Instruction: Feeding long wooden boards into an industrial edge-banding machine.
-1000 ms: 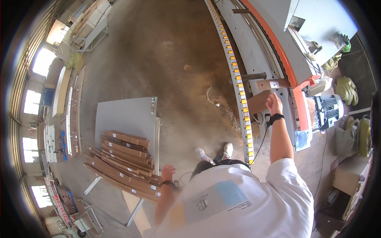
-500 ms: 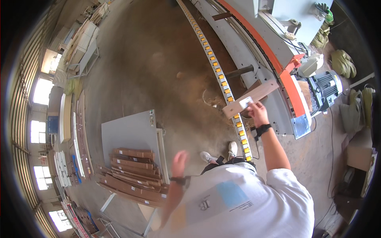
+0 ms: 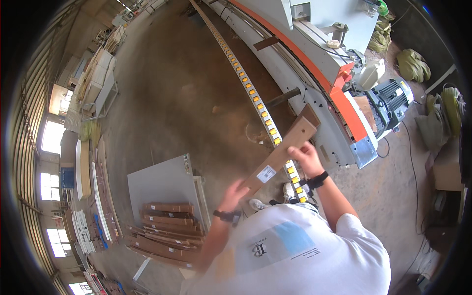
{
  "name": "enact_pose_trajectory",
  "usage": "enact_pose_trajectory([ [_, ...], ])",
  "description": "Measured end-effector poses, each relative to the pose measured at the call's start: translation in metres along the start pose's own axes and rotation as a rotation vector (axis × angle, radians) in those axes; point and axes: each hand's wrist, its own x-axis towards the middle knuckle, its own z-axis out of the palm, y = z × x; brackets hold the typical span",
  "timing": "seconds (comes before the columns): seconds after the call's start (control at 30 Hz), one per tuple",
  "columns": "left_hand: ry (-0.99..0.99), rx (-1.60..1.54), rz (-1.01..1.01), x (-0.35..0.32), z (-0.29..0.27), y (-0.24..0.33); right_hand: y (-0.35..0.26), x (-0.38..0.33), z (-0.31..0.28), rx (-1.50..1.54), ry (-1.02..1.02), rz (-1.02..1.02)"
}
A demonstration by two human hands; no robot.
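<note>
A long brown board [image 3: 282, 158] with a white label is held at a slant in front of me, above the roller rail. My left hand [image 3: 233, 195] is closed at its lower left end, slightly smeared by motion. Along its right edge, nearer the upper end, my right hand [image 3: 307, 159] grips it. Past the board's upper end, another brown piece [image 3: 309, 116] shows in part at the machine's side. Part of the roller rail [image 3: 262, 109], with yellow rollers, passes beneath the held board and is hidden there.
A long grey machine with an orange rail [image 3: 349, 109] and a motor [image 3: 392, 98] stands at the right. Several labelled brown boards [image 3: 167, 226] lie stacked at the lower left, beside a grey panel [image 3: 160, 179]. Sacks [image 3: 413, 65] sit at the far right.
The board has come toward me and to the left, tilting more steeply. My left hand has moved up and right onto its lower end; my right hand now sits nearer its upper end.
</note>
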Motion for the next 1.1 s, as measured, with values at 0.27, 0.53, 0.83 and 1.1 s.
enact_pose_trajectory([
  [0.27, 0.386, -0.675, 0.118, -0.003, -0.029, 0.012, -0.047, -0.002, -0.021, -0.426, -0.346, -0.063],
  [0.53, 0.54, -1.22, 0.27, -0.007, -0.015, 0.026, -0.019, -0.008, 0.001, -1.073, -0.386, -0.138],
  [0.83, 0.341, -0.932, 0.072, 0.01, 0.012, 0.003, 0.014, -0.01, 0.033, -0.995, -0.544, -0.018],
  [1.1, 0.467, -0.887, 0.145, -0.02, -0.012, -0.007, 0.01, 0.061, -0.045, -0.737, -0.149, 0.001],
])
